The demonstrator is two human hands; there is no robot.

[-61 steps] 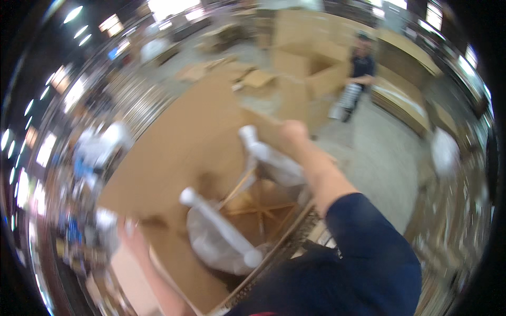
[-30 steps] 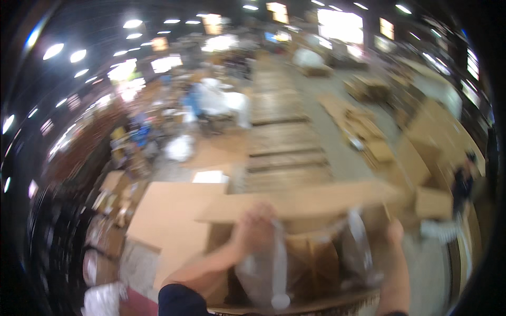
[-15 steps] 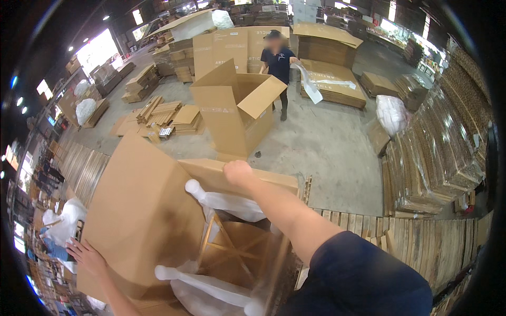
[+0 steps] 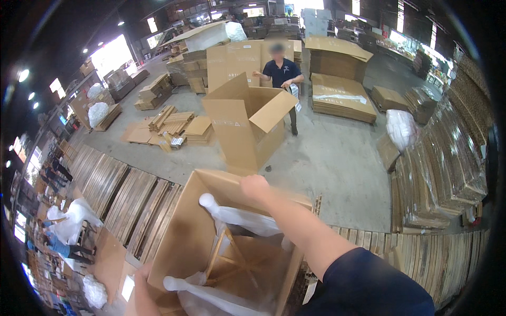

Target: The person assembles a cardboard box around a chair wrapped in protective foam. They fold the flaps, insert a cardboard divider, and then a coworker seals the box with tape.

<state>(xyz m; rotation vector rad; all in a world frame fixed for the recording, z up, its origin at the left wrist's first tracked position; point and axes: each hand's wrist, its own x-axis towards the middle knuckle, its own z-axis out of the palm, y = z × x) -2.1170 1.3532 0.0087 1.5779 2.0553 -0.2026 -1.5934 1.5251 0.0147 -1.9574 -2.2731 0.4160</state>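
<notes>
Head view: carton (image 4: 182,224) stands between right grip (image 4: 255,187), clasping its far rim, and left grip (image 4: 141,282), closure unclear.

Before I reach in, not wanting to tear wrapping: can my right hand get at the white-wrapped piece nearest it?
Probably yes: your right hand is on the far rim of the open cardboard box, close to the white-wrapped piece, with nothing visible between them once its grip leaves the rim.
</notes>
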